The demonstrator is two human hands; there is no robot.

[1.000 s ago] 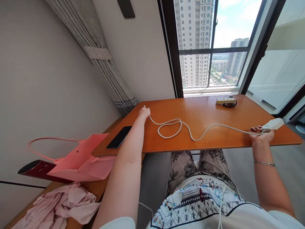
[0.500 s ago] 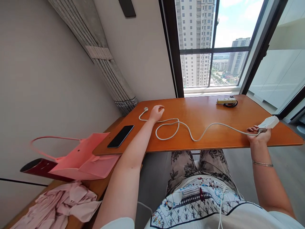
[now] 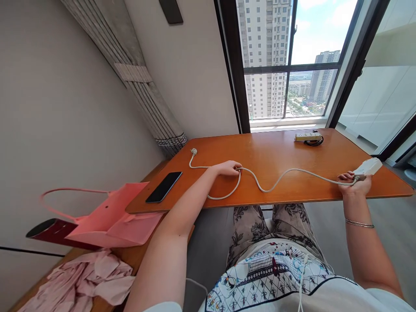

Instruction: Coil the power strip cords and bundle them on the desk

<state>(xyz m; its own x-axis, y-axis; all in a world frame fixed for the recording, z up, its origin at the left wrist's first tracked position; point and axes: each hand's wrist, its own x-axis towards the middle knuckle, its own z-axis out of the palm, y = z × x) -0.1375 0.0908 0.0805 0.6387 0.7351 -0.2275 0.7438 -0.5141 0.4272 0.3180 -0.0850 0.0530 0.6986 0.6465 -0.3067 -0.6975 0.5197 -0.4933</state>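
Our left grip [image 3: 229, 168] pinches the white cord [image 3: 282, 174] on the table [image 3: 276, 149], our right grip [image 3: 355, 184] clasps its power strip [image 3: 370, 166] at the front right corner, with nothing coiled yet.

We sit at an orange wooden table [image 3: 276, 154] before a tall, dark-framed window [image 3: 287, 69], with bright daylight and high-rise towers beyond. Around us are plain pale walls [image 3: 48, 108], a tied-back grey curtain [image 3: 139, 82] and a grey floor [image 3: 394, 225].
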